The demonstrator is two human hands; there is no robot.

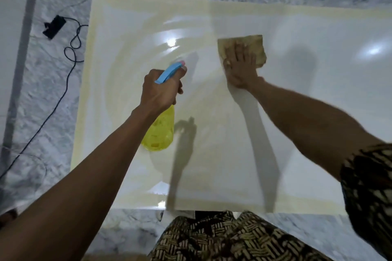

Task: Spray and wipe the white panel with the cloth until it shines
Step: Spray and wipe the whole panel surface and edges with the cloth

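One flat hand (240,68) presses frayed tan cloth (244,50) onto glossy panel (307,101).

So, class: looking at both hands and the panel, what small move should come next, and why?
Probably a squeeze of the trigger: the left hand holds the spray bottle above the white panel, nozzle aimed at the hazy, streaked patch, while the right hand presses the cloth flat just beside it, ready to wipe across.
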